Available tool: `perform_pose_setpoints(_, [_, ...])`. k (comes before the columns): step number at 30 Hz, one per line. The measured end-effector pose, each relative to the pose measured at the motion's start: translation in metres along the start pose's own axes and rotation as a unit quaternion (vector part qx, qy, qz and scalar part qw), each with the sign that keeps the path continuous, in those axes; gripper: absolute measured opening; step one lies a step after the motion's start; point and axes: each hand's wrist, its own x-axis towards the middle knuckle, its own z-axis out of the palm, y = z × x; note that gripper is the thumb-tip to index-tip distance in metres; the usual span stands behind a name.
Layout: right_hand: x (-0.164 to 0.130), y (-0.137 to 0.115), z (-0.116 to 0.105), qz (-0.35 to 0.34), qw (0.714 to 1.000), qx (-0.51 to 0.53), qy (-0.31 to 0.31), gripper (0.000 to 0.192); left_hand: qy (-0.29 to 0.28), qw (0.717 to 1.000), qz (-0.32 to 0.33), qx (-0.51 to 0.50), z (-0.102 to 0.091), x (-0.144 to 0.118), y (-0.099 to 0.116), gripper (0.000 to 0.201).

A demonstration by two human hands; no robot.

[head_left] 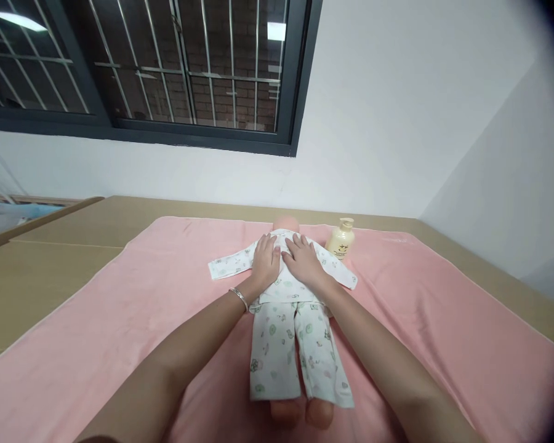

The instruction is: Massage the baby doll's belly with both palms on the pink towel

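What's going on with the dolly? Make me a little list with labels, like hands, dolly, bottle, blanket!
left hand: flat, palm down, on the doll's chest; a bracelet on the wrist
right hand: flat, palm down, on the chest beside the left hand
doll: lying on the blanket, head away from the camera, bare feet nearest it
doll's clothes: white printed top, sleeves spread out, and matching trousers
bottle: cream-coloured, upright, near the doll's head
blanket: pink, spread over a tan surface

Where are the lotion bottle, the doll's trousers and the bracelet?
lotion bottle [340,242], head view, on its cream body.
doll's trousers [270,344], head view, on one leg.
bracelet [239,298], head view, on the band at the left wrist.
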Motion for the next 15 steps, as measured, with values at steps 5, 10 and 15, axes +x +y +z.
perform_pose_setpoints(5, [0.0003,0.0024,0.0003,-0.024,0.999,-0.012,0.047,0.052,0.003,1.0,0.007,0.002,0.0005,-0.0003,0.0001,0.052])
perform_pose_setpoints(10, [0.0005,0.0042,0.0003,-0.016,0.998,-0.011,0.062,0.052,0.004,1.0,0.015,0.014,-0.0003,0.0008,-0.0001,0.051])
perform_pose_setpoints(15, [0.0011,0.0038,-0.0036,-0.04,0.999,-0.005,-0.004,0.052,0.001,1.0,0.012,0.02,-0.0007,0.0023,-0.0002,0.049])
